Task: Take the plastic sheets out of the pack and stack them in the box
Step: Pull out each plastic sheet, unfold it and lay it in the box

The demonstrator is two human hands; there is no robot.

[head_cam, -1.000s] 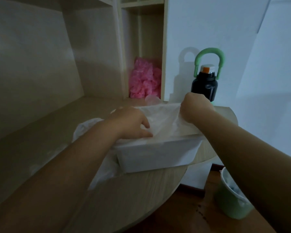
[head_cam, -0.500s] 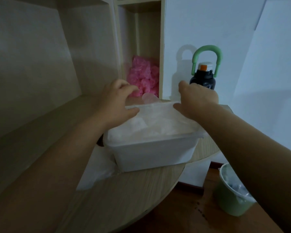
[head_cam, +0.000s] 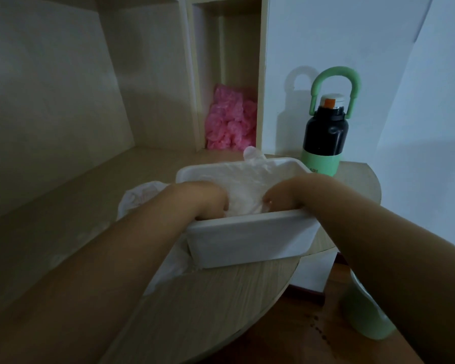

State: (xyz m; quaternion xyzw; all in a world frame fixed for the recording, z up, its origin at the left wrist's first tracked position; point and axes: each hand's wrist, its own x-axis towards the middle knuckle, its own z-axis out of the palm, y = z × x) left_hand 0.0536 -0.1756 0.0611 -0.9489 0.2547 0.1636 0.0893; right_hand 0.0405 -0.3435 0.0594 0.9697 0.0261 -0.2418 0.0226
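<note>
A white rectangular box (head_cam: 250, 239) stands on the wooden desk (head_cam: 63, 219), near its rounded front edge. Thin translucent white plastic sheets (head_cam: 247, 182) fill it, and one end pokes up over the far rim. My left hand (head_cam: 208, 197) and my right hand (head_cam: 286, 191) are both inside the box. They press down on the crumpled sheets with bent fingers. The near wall hides part of my left fingers. The crumpled white pack (head_cam: 142, 197) lies left of the box and runs under my left forearm.
A black and green bottle (head_cam: 325, 132) with a green loop handle stands behind the box at the right. A pink plastic bundle (head_cam: 230, 122) sits in the shelf nook behind. A green bin (head_cam: 360, 313) stands on the floor, below the desk edge at the right.
A second ago both hands held a sheet above the box. They laid it over the top, and now both hands have sunk into the box and push the sheets down.
</note>
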